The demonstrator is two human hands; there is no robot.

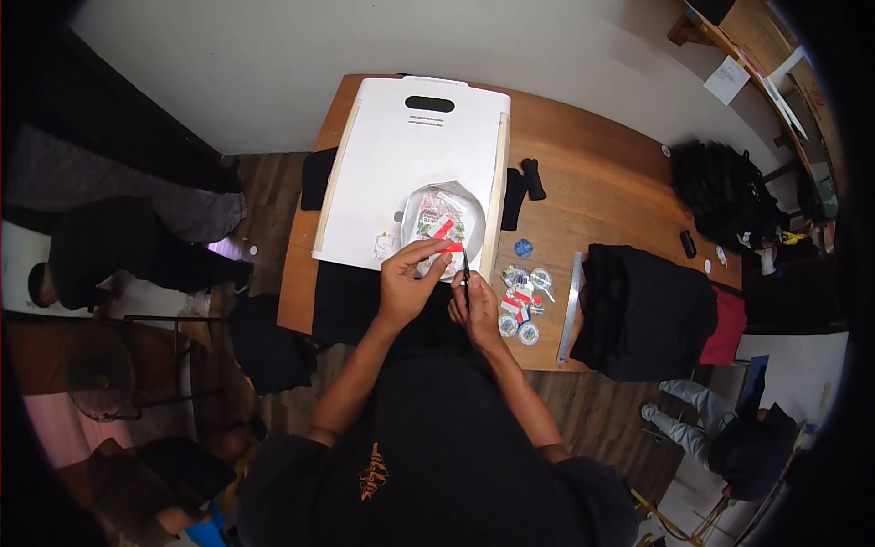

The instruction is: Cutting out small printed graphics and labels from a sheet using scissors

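Observation:
My left hand (407, 281) pinches a small clear piece of printed film with a red strip (456, 247). In my right hand (478, 314) is a slim dark pair of scissors (467, 266), its tip at the strip's edge; I cannot make out whether its blades are apart. Both hands are over the near rim of a white round tray (473, 203), which contains several printed scraps with red strips. Beneath the tray lies a large white panel (392, 146) with a dark oval handle slot. To the right, round clear printed stickers and red-striped pieces (521, 303) lie in a cluster.
The wooden table (583, 196) runs along the wall. On it are a blue round piece (523, 247), a metal ruler (570, 310), stacked black cloth (647, 310), red cloth (725, 324) and a black bag (725, 187). Other people appear at left (109, 246) and lower right (752, 451).

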